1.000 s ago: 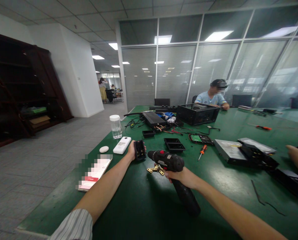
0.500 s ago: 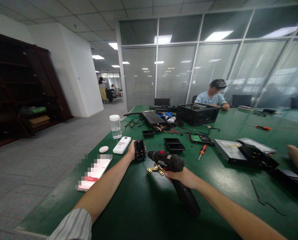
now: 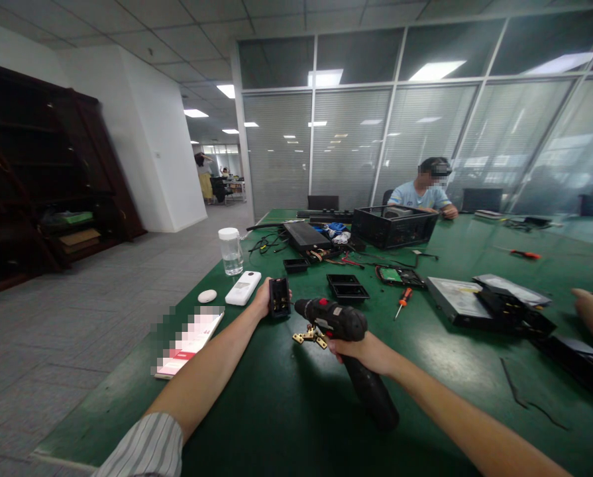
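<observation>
Broadly, we found a long green table (image 3: 286, 411) filling the lower half of the view. At one o'clock from the hands stood an open black computer chassis (image 3: 393, 226), with a person in a light blue shirt (image 3: 420, 195) seated behind it. At three o'clock from the hands lay a flat optical drive (image 3: 455, 298), with dark parts stacked against its right end.

We recorded a black cordless drill (image 3: 343, 324) near the table's middle, its chuck pointing to ten o'clock and its handle running down to five o'clock. The right hand (image 3: 368, 351) was clenched about the drill's grip. The left hand (image 3: 262, 299), at ten o'clock from the drill, was closed on a small black housing (image 3: 279, 297), held upright just off the chuck. Whether the two touched we could not tell.

A white remote (image 3: 243, 288) lay at ten o'clock of the left hand. An orange-handled screwdriver (image 3: 402, 301) lay at two o'clock from the drill. Small brass fittings (image 3: 309, 336) sat just below the chuck, beside the right hand's fingers.
</observation>
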A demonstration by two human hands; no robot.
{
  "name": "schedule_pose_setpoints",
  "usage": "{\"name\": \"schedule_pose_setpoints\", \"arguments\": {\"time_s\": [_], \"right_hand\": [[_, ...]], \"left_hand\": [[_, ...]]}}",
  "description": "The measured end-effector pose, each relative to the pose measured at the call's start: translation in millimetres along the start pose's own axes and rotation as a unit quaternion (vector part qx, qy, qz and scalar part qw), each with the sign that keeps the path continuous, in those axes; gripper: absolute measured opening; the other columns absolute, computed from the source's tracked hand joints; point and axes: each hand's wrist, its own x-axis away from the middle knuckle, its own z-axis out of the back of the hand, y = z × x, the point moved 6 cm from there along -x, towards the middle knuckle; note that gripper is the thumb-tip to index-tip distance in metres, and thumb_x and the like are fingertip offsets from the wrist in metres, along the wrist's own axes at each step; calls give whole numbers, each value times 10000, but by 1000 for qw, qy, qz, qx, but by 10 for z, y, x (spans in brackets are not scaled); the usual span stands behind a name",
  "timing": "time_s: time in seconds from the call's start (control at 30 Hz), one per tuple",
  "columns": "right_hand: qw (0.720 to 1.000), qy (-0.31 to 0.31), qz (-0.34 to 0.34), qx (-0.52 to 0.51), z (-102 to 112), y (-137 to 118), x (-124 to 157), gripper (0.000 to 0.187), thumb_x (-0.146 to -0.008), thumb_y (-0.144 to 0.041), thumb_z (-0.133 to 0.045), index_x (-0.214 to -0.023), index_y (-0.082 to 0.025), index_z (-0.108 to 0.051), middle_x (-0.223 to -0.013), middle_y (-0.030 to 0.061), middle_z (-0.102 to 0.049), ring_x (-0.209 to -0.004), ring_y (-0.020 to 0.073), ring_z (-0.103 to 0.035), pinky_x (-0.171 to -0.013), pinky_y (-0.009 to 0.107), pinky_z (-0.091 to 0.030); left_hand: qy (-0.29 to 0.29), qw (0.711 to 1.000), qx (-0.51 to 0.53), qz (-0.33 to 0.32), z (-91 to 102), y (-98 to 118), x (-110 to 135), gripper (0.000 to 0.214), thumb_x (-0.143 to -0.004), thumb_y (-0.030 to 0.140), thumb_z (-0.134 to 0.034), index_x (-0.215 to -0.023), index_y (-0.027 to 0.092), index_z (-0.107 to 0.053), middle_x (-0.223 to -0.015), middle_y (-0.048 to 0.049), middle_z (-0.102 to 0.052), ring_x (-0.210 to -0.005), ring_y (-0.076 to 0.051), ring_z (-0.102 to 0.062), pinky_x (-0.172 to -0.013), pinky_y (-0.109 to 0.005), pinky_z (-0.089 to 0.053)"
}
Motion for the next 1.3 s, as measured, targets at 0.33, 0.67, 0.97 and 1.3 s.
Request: {"name": "schedule_pose_setpoints", "arguments": {"time_s": [0.33, 0.67, 0.97, 1.3], "right_hand": [[1000, 1, 1, 8, -4, -17, -6, 330, -796, -490, -623, -801, -163, -576, -657, 0, -558, -626, 141, -499, -603, 276, -403], [1000, 11, 21, 16, -12, -104, 26, 313, -789, -476, -631, -767, -170, -571, -650, -11, -546, -616, 136, -493, -600, 275, -401], [999, 22, -6, 22, 11, -76, 19, 293, -771, -445, -647, -747, -163, -572, -645, -2, -558, -597, 132, -482, -567, 267, -381], [999, 27, -3, 25, -8, -143, 42, 269, -776, -422, -637, -745, -166, -561, -648, -9, -542, -605, 131, -470, -566, 267, -373]], "left_hand": [[26, 999, 38, -11, -1, -3, 23, 346, -856, 325, -415, -886, 82, -659, -667, -124, -669, -562, -231, -655, -519, -332, -517], [23, 995, 91, -34, 8, -39, 0, 377, -826, 363, -385, -834, 98, -654, -641, -131, -658, -558, -261, -651, -519, -377, -513], [21, 995, 81, -47, 29, -35, -14, 388, -825, 369, -378, -816, 98, -654, -645, -138, -657, -539, -268, -642, -520, -396, -511], [33, 995, 80, -39, 63, -57, -37, 394, -829, 385, -378, -858, 102, -650, -640, -118, -659, -549, -254, -647, -533, -373, -516]]}}
